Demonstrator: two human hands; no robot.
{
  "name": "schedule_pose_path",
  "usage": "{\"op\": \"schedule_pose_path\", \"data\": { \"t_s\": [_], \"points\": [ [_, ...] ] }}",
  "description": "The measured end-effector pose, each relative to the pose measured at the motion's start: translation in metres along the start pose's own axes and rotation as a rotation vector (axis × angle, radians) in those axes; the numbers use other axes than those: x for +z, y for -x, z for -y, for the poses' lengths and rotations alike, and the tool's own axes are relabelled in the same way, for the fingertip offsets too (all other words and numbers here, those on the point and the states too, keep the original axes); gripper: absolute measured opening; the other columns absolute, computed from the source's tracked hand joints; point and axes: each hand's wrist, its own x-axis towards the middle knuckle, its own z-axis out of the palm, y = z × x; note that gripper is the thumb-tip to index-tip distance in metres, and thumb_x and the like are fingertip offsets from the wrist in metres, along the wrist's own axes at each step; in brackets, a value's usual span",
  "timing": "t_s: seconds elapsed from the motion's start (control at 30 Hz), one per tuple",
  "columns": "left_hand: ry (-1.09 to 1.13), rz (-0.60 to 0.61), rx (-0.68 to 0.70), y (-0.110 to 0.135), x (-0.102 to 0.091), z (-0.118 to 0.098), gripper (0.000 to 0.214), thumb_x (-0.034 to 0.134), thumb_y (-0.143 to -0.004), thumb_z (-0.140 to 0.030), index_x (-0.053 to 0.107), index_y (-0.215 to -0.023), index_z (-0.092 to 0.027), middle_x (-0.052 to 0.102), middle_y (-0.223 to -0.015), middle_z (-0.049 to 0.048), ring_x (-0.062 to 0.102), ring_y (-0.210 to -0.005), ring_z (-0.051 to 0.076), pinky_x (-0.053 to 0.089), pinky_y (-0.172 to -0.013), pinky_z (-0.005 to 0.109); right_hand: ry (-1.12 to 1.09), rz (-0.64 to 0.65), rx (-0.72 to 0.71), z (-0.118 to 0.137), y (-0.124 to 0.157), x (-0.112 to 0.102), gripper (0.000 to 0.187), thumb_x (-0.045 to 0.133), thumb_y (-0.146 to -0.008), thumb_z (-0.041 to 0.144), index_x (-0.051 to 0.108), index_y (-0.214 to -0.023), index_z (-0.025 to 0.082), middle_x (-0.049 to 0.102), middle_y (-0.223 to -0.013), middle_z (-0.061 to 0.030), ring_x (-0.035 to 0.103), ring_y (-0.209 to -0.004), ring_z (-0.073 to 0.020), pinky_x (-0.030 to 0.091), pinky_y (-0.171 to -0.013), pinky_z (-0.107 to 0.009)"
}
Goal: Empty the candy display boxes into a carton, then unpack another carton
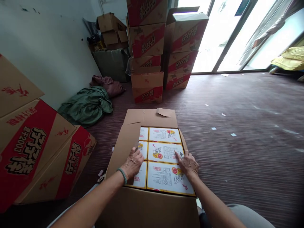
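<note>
An open brown cardboard box point(147, 207) stands on the carpet right in front of me, its flaps folded out. Inside lie white packs with yellow edges and fruit pictures, in two columns. My left hand point(133, 163), with a green bead bracelet on the wrist, has its fingers curled over the middle pack of the left column point(143, 148). My right hand point(188, 164) rests on the right column, between the middle pack point(163, 151) and the near pack point(163, 179). Its fingers are pressed together around a small grey thing I cannot make out.
Two tall stacks of red-and-brown cartons point(147, 47) point(182, 50) stand at the back by the glass doors point(225, 34). More such cartons point(33, 148) lean at my left. A green cloth bundle point(86, 104) lies by the wall. Paper scraps point(213, 128) dot the carpet.
</note>
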Motion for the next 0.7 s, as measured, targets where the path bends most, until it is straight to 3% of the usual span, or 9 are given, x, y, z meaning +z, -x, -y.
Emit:
{"op": "schedule_pose_path", "data": {
  "t_s": [0.1,0.17,0.23,0.3,0.37,0.47,0.53,0.63,0.7],
  "points": [
    [-0.027,-0.026,-0.134,0.025,-0.042,0.028,0.049,0.037,-0.08,0.001,0.068,-0.113,-0.018,0.063,-0.117,0.0154,0.051,-0.115,0.028,0.036,-0.102,0.044,0.011,-0.004,-0.01,0.0,0.0,0.0,0.06,0.034,-0.092,0.066,0.053,-0.112,0.012,0.066,-0.104,-0.0157,0.065,-0.097,-0.0284,0.049,-0.077,-0.035],
    [-0.086,-0.08,-0.263,0.053,-0.062,0.06,0.068,0.035,-0.077,0.004,0.057,-0.135,-0.025,0.046,-0.147,0.0103,0.038,-0.133,0.028,0.028,-0.11,0.044,0.021,-0.018,-0.016,-0.001,0.001,0.001,0.06,0.033,-0.092,0.066,0.053,-0.111,0.012,0.066,-0.103,-0.0156,0.065,-0.096,-0.0285,0.049,-0.076,-0.035],
    [-0.152,-0.091,-0.361,0.085,-0.071,0.099,0.068,0.033,-0.085,-0.004,0.041,-0.147,-0.03,0.034,-0.157,0.0049,0.036,-0.134,0.031,0.025,-0.111,0.049,0.023,-0.022,-0.012,-0.001,0.001,0.002,0.061,0.033,-0.092,0.066,0.054,-0.111,0.012,0.066,-0.103,-0.0155,0.065,-0.096,-0.0289,0.049,-0.075,-0.036],
    [-0.173,-0.083,-0.55,0.116,-0.065,0.137,0.059,0.034,-0.092,-0.024,0.033,-0.152,-0.026,0.034,-0.157,0.0065,0.039,-0.128,0.036,0.031,-0.106,0.054,0.016,-0.01,-0.005,-0.001,0.001,0.002,0.062,0.032,-0.092,0.067,0.054,-0.111,0.013,0.066,-0.103,-0.0152,0.065,-0.096,-0.0293,0.05,-0.075,-0.036],
    [-0.127,-0.039,-0.672,0.14,-0.048,0.167,0.059,0.027,-0.095,-0.036,0.03,-0.153,-0.023,0.029,-0.159,0.008,0.04,-0.128,0.037,0.034,-0.103,0.055,0.014,0.011,0.002,-0.001,0.001,0.002,0.063,0.032,-0.092,0.068,0.054,-0.112,0.013,0.066,-0.104,-0.0152,0.065,-0.097,-0.0299,0.05,-0.076,-0.037],
    [0.03,-0.024,-0.9,0.155,-0.006,0.19,0.065,0.019,-0.096,-0.046,0.02,-0.155,-0.021,0.016,-0.163,0.011,0.035,-0.134,0.041,0.033,-0.103,0.063,0.021,0.037,0.015,0.0,0.0,0.001,0.064,0.031,-0.092,0.068,0.054,-0.115,0.013,0.066,-0.103,-0.0154,0.064,-0.098,-0.0308,0.05,-0.077,-0.039],
    [0.187,-0.045,-1.103,0.15,0.028,0.194,0.073,0.023,-0.093,-0.056,0.016,-0.156,-0.02,0.01,-0.164,0.0134,0.026,-0.14,0.045,0.028,-0.104,0.07,0.025,0.052,0.021,0.001,0.0,0.001,0.065,0.03,-0.092,0.068,0.054,-0.115,0.013,0.066,-0.103,-0.0149,0.064,-0.099,-0.0311,0.05,-0.076,-0.039],
    [0.523,-0.08,-1.351,0.129,0.078,0.19,0.088,0.036,-0.086,-0.067,0.021,-0.154,-0.014,0.009,-0.163,0.0197,0.009,-0.146,0.045,0.018,-0.108,0.073,0.041,0.061,0.028,0.001,-0.001,0.0,0.065,0.029,-0.092,0.068,0.054,-0.115,0.013,0.066,-0.102,-0.0149,0.064,-0.099,-0.0308,0.05,-0.077,-0.039],
    [0.744,-0.07,-1.4,0.113,0.107,0.182,0.087,0.037,-0.086,-0.066,0.032,-0.149,-0.007,0.023,-0.158,0.0264,0.019,-0.145,0.043,0.025,-0.108,0.068,0.059,0.063,0.034,0.001,0.0,0.0,0.064,0.029,-0.092,0.067,0.053,-0.116,0.013,0.065,-0.103,-0.0153,0.064,-0.099,-0.0302,0.049,-0.078,-0.038]
  ]
}}
